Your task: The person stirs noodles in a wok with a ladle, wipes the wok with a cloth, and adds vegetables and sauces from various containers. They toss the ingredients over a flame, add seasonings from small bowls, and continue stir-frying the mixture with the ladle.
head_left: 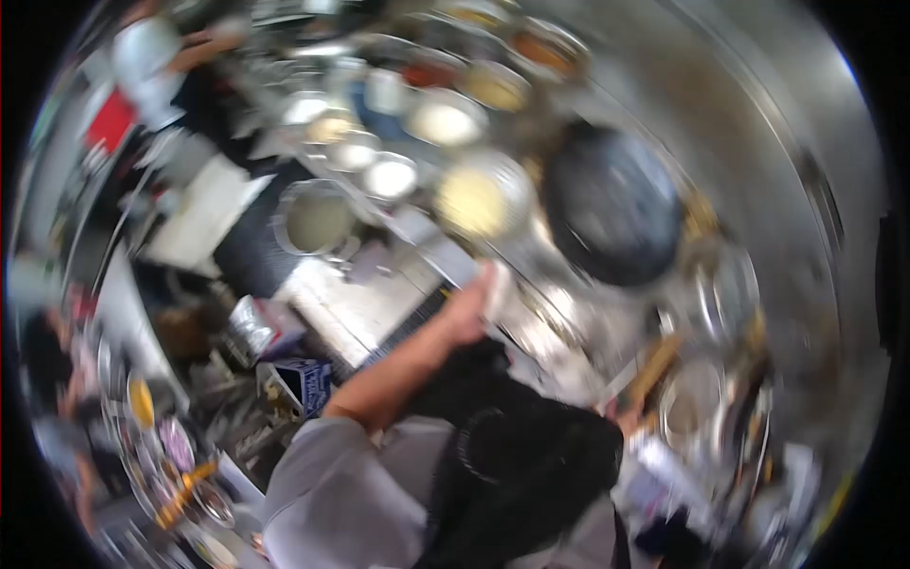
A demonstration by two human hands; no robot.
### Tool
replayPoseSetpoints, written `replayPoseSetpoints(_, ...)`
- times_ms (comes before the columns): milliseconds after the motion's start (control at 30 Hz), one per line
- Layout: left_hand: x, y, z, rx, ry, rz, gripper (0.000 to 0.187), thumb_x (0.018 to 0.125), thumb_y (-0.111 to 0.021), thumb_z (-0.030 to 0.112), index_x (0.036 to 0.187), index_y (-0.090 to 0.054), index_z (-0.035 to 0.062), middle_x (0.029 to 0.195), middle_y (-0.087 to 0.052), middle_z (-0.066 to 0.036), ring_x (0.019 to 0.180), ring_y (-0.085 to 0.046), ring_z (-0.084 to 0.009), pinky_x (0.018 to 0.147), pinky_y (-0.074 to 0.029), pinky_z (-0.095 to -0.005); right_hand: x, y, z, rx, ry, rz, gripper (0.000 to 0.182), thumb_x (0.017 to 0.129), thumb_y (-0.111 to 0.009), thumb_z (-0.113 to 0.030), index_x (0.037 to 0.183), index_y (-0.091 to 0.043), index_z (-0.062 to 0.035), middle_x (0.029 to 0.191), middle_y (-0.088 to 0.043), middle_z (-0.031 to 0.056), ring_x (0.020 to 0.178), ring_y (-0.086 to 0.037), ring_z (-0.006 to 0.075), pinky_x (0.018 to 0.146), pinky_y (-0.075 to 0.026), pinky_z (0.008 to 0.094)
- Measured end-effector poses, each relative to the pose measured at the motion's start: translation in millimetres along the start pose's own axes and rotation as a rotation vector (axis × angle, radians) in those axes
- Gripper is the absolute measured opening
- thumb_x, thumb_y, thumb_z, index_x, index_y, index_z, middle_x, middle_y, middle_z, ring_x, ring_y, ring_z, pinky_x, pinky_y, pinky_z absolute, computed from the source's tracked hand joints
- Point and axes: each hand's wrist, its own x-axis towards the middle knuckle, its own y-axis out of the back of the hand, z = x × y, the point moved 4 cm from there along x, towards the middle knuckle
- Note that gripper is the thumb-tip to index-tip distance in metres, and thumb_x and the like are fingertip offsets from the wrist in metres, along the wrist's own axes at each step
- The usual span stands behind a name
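Observation:
The whole view is smeared by motion. My left hand (467, 311) reaches forward over the stove's front edge, fingers closed around a whitish cloth (497, 292). Beyond it to the right sits a large dark wok (614, 204). My right hand (622, 415) shows only in part beside my black apron (526, 455), at the lower end of a brown wooden handle (654, 370); its fingers are too blurred to tell whether they grip it. A round metal pot (692, 403) stands just to the right of that hand.
Metal bowls stand beyond my left hand, one with pale yellow contents (471, 202) and one with white contents (444, 123). A pot of cloudy liquid (319, 218) is farther left. A steel wall (791, 180) curves along the right. Another person (152, 62) is at upper left.

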Motion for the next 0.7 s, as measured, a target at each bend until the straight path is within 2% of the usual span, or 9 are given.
replayPoseSetpoints(100, 17, -24, 1, 0.152, -0.049, -0.014, 0.059, 0.102, -0.038, 0.055, 0.132, -0.049, 0.0051, 0.121, -0.061, -0.012, 0.109, -0.061, -0.0267, 0.096, -0.051, -0.0435, -9, -27, 53, -0.126, 0.04, -0.452, 0.082, 0.084, -0.066, -0.046, 0.148, -0.032, -0.0064, 0.116, -0.062, 0.0325, 0.108, -0.059, 0.0488, 0.089, -0.048, 0.0521)
replayPoseSetpoints(300, 73, -60, -20, 0.251, -0.045, 0.053, 0.057, 0.103, -0.035, 0.054, 0.132, -0.047, 0.0061, 0.119, -0.059, -0.011, 0.105, -0.06, -0.0254, 0.092, -0.051, -0.0428, 65, 104, -71, 0.375, -0.072, -0.286, 0.07, 0.088, -0.07, -0.026, 0.148, -0.038, -0.0066, 0.104, -0.068, 0.0275, 0.097, -0.068, 0.0363, 0.083, -0.051, 0.0396)
replayPoseSetpoints(400, 104, -99, -29, 0.373, -0.091, 0.009, 0.054, 0.1, -0.045, 0.054, 0.128, -0.048, 0.008, 0.11, -0.057, -0.009, 0.096, -0.06, -0.0221, 0.086, -0.054, -0.0459, 147, 112, -116, 0.359, 0.324, -0.303, 0.067, 0.089, -0.069, -0.03, 0.146, -0.043, -0.007, 0.11, -0.067, 0.0264, 0.101, -0.067, 0.0341, 0.088, -0.051, 0.0372)
replayPoseSetpoints(500, 152, -89, -58, 0.53, 0.024, 0.116, 0.029, 0.096, -0.06, 0.025, 0.116, -0.054, 0.0058, 0.092, -0.062, -0.008, 0.08, -0.064, -0.0213, 0.064, -0.056, -0.0385, 227, 63, -185, -0.181, 0.554, -0.806, 0.058, 0.087, -0.067, -0.038, 0.139, -0.055, -0.014, 0.126, -0.063, 0.0221, 0.1, -0.067, 0.0309, 0.083, -0.053, 0.0344)
replayPoseSetpoints(533, 185, -56, -78, 0.492, -0.038, 0.145, 0.028, 0.093, -0.062, 0.023, 0.11, -0.059, 0.0007, 0.095, -0.065, -0.009, 0.081, -0.064, -0.0225, 0.067, -0.055, -0.0404, 238, 43, -228, -0.421, 0.395, -0.961, 0.056, 0.086, -0.068, -0.034, 0.139, -0.056, -0.0201, 0.114, -0.068, 0.0206, 0.08, -0.068, 0.0287, 0.068, -0.055, 0.0374)
replayPoseSetpoints(600, 185, -48, -74, 0.769, -0.19, 0.313, 0.037, 0.088, -0.066, 0.029, 0.104, -0.064, -0.0043, 0.098, -0.067, -0.012, 0.08, -0.064, -0.0246, 0.07, -0.053, -0.0427, 252, -14, -283, -0.082, 0.305, -1.032, 0.052, 0.086, -0.07, -0.028, 0.136, -0.058, -0.0205, 0.088, -0.065, 0.0141, 0.055, -0.06, 0.0219, 0.05, -0.051, 0.0397)
replayPoseSetpoints(633, 183, -49, -74, 0.805, -0.21, 0.355, 0.043, 0.083, -0.068, 0.031, 0.105, -0.064, -0.0051, 0.095, -0.067, -0.014, 0.079, -0.064, -0.0253, 0.068, -0.053, -0.0423, 251, -46, -305, 0.014, 0.387, -0.938, 0.049, 0.089, -0.068, -0.027, 0.136, -0.058, -0.0179, 0.089, -0.065, 0.0138, 0.067, -0.062, 0.0239, 0.054, -0.051, 0.0392)
replayPoseSetpoints(667, 181, -53, -70, 0.803, -0.221, 0.375, 0.048, 0.079, -0.071, 0.032, 0.107, -0.063, -0.0059, 0.093, -0.068, -0.015, 0.077, -0.065, -0.0261, 0.066, -0.053, -0.042, 282, -123, -294, 0.315, 0.796, -0.755, 0.049, 0.091, -0.066, -0.025, 0.138, -0.056, -0.0159, 0.09, -0.065, 0.0156, 0.075, -0.063, 0.0255, 0.062, -0.052, 0.0387)
replayPoseSetpoints(700, 180, -55, -72, 0.772, -0.211, 0.37, 0.054, 0.074, -0.073, 0.034, 0.108, -0.062, -0.0066, 0.091, -0.068, -0.017, 0.076, -0.066, -0.0268, 0.063, -0.054, -0.0416, 248, -105, -311, 0.23, 0.662, -0.693, 0.05, 0.092, -0.063, -0.028, 0.139, -0.055, -0.0128, 0.09, -0.067, 0.017, 0.083, -0.063, 0.029, 0.08, -0.05, 0.0403)
